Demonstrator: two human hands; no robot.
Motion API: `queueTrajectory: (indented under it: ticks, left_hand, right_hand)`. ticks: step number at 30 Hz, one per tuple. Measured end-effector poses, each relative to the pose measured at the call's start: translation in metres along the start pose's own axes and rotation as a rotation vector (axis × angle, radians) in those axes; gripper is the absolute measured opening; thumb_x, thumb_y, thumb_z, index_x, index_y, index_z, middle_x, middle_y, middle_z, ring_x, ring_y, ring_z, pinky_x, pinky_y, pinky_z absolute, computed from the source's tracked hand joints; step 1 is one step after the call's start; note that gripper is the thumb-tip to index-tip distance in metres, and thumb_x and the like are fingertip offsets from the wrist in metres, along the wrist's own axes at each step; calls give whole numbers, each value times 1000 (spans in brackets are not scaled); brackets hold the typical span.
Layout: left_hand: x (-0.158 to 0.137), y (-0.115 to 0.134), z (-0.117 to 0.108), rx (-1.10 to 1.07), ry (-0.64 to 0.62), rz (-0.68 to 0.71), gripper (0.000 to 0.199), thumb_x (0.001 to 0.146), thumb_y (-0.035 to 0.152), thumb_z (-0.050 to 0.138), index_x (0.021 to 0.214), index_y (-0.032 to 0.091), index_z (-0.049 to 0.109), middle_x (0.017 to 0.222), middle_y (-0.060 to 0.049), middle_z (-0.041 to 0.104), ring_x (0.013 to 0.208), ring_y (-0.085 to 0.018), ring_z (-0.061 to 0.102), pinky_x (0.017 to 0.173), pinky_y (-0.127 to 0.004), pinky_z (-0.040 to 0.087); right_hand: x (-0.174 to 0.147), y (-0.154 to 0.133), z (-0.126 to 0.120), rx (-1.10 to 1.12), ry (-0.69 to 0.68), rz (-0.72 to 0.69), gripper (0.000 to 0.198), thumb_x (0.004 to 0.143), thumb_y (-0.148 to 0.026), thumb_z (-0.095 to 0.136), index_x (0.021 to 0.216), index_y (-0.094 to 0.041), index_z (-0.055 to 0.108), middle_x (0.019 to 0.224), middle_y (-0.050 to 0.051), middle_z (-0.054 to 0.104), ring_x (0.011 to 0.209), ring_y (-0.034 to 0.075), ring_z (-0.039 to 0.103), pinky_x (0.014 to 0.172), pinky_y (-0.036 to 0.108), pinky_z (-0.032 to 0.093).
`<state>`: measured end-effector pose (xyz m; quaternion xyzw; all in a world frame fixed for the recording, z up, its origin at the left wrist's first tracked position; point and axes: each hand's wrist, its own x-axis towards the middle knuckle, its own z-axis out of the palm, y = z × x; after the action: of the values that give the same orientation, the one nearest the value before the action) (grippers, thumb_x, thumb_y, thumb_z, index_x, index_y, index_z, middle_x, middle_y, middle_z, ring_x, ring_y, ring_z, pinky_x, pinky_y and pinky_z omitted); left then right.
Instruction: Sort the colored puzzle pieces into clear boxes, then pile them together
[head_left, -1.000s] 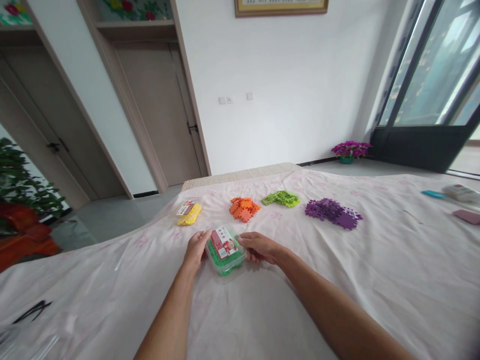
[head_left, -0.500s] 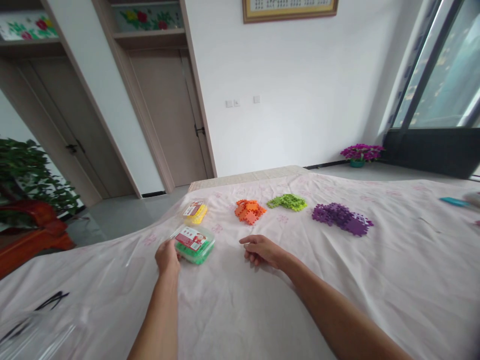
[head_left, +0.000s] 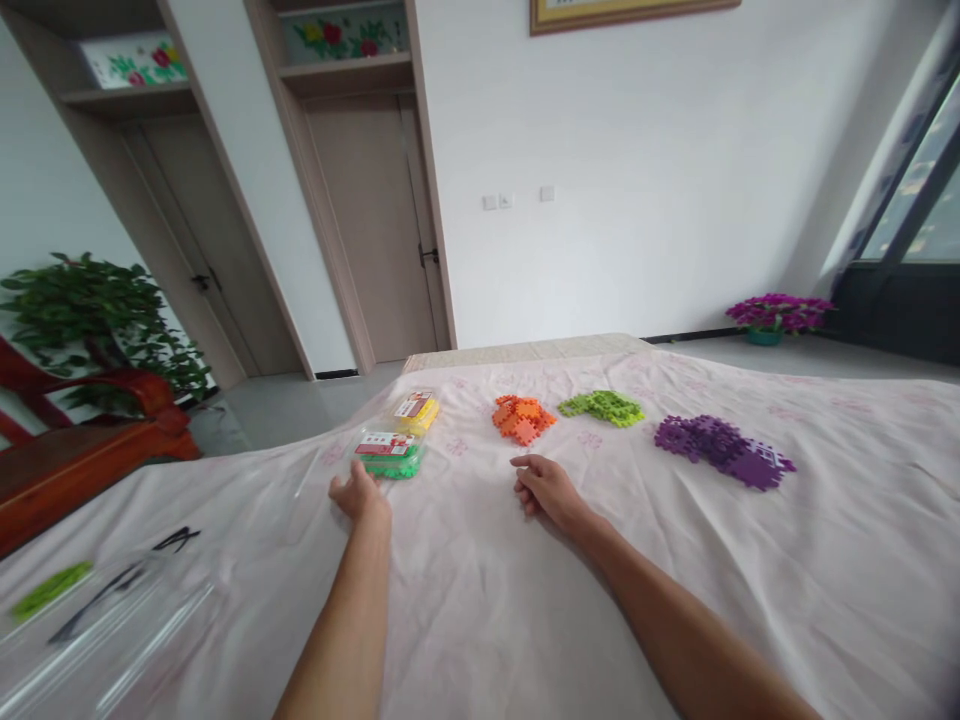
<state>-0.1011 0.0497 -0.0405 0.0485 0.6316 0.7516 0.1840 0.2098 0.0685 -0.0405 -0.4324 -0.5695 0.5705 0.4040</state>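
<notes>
Near the left edge of the cloth-covered surface (head_left: 465,610), in its far half, a clear box of green pieces (head_left: 395,466) was met at its near left corner by the left hand (head_left: 360,495); whether the box was gripped or merely steadied could not be told, since part of the fingers was hidden; just behind it, a clear box of yellow pieces (head_left: 421,412) was partly overlapped in the view, and contact between the two could not be made out; the right hand (head_left: 551,490) was held at the middle of the surface, its fingers loosely curled with a narrow gap at the thumb, and nothing was seen in it; toward the far edge, a pile of orange pieces (head_left: 523,418), a pile of lime pieces (head_left: 604,407) and a pile of purple pieces (head_left: 721,450) were spread loose from left to right; in the near left corner, clear plastic containers (head_left: 154,645) were seen, with a black strap-like item (head_left: 176,540) close by; the step in hand was judged to be the setting of the box of green pieces beside its yellow neighbour; for the next move, a level placement and a gentle release were judged to be called for, with the neighbour left undisturbed.
</notes>
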Motion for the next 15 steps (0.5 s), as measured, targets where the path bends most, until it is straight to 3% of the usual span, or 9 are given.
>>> queueTrajectory:
  ticks: [3,6,11,15]
  left_hand:
    - [-6,6,-1,-94,138,-15,60,82,43,63,132,23,37,106,-7,59,90,-19,66,56,-23,52]
    - [-4,17,-9,-189,159,-92,50,90,50,54,128,20,45,110,-8,60,94,-21,66,62,-26,55]
    - [11,36,-30,-314,177,-236,37,92,36,58,123,17,56,122,-9,59,105,-22,61,87,-42,54]
    - [26,49,-43,-376,180,-331,37,92,36,59,123,17,56,123,-9,59,105,-22,61,88,-43,54]
  right_hand:
    - [1,4,4,-73,46,-61,29,85,-22,50,113,-14,58,69,-1,59,47,9,54,38,21,47]
    - [0,4,6,-118,36,-64,29,84,-22,50,110,-14,60,68,-1,59,48,9,54,39,20,47]
    - [-2,4,7,-178,25,-90,28,83,-23,48,107,-14,61,66,-1,59,47,9,54,40,19,46]
    - [-2,6,7,-187,20,-112,28,82,-24,47,105,-14,61,66,-2,59,47,8,54,40,19,45]
